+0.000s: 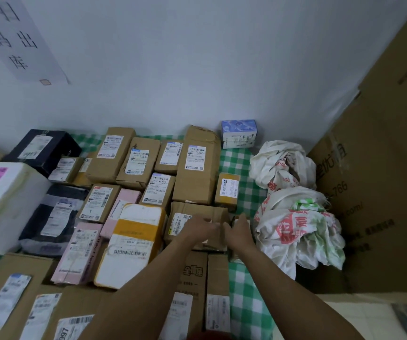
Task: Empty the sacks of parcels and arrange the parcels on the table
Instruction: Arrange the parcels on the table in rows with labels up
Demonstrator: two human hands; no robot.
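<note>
Two hands (pixel 222 229) rest on a creased brown cardboard parcel (pixel 197 224).

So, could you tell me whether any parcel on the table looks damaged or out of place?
The tall brown box against the wall has a crumpled, dented top. The crumpled sacks lie heaped at the table's right edge. Otherwise nothing stands out.

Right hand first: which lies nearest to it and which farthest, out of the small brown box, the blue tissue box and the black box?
From the right hand, in the head view:
1. Small brown box, just beyond it.
2. Blue tissue box, at the back by the wall.
3. Black box, far back left.
</note>
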